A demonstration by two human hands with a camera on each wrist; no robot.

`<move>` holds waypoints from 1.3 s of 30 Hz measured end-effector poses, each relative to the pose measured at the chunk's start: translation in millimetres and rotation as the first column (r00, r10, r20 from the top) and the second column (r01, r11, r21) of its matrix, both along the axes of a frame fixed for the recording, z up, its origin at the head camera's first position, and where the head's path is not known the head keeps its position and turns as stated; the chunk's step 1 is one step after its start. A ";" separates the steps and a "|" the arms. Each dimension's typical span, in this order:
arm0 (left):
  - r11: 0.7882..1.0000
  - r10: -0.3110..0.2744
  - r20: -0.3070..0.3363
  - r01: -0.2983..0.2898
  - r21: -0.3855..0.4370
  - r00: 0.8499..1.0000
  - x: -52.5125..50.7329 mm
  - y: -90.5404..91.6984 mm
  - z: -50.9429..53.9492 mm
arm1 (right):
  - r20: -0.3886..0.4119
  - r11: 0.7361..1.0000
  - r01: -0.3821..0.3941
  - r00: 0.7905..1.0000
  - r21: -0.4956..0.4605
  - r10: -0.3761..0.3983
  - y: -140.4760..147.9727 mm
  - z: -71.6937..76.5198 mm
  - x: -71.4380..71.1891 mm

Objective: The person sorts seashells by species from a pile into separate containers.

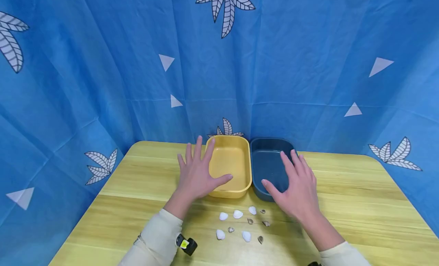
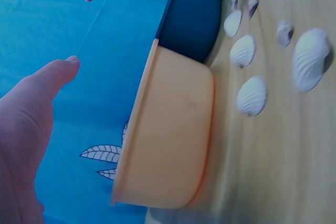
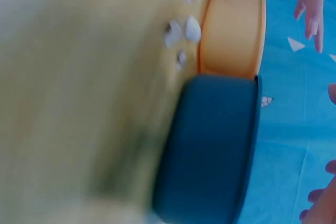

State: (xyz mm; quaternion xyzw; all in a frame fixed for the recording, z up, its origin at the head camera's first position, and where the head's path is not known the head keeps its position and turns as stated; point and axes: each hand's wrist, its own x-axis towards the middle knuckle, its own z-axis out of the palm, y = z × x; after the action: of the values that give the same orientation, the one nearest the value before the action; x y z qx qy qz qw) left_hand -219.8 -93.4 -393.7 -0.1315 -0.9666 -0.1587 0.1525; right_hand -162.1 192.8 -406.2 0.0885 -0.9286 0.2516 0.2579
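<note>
My left hand (image 1: 197, 174) hovers over the left side of a yellow tray (image 1: 229, 194), fingers spread and holding nothing. Above the right part of a dark blue tray (image 1: 265, 167) is my right hand (image 1: 299, 188), its fingers extended and thumb apart, also holding nothing. Both trays stand side by side with nothing visible in them. In front of them lie several white seashells (image 1: 237, 214) and several smaller brownish shells (image 1: 265, 223) in loose rows. The left wrist view shows ribs on a white shell (image 2: 252, 96) beside the yellow tray's wall.
A light wooden table (image 1: 137, 178) with rounded far corners carries everything. Behind it hangs a blue curtain (image 1: 212, 75) printed with white leaves and triangles; the trays stand close to it. A small black wrist camera (image 1: 186, 244) sits on the left sleeve.
</note>
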 end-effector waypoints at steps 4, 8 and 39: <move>1.000 -0.004 0.003 0.004 0.017 1.000 7.1 2.2 -9.4 | -0.061 0.997 -0.031 0.998 -0.067 0.027 -4.0 -11.8 11.0; 0.999 -0.010 0.017 0.009 0.047 1.000 12.8 4.2 -19.8 | -0.159 0.989 -0.086 0.985 -0.121 0.066 -7.2 -23.1 18.3; 0.983 -0.027 0.136 0.002 0.182 0.990 16.1 0.0 -62.9 | 0.137 0.904 -0.072 0.980 -0.422 0.143 -25.0 -76.1 38.3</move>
State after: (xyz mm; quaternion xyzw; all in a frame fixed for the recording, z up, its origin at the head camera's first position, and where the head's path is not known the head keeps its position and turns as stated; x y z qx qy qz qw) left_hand -203.7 -93.4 -456.6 -0.1127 -0.9554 -0.2556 0.0955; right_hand -123.8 167.8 -482.3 0.0618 -0.8658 0.4633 0.1787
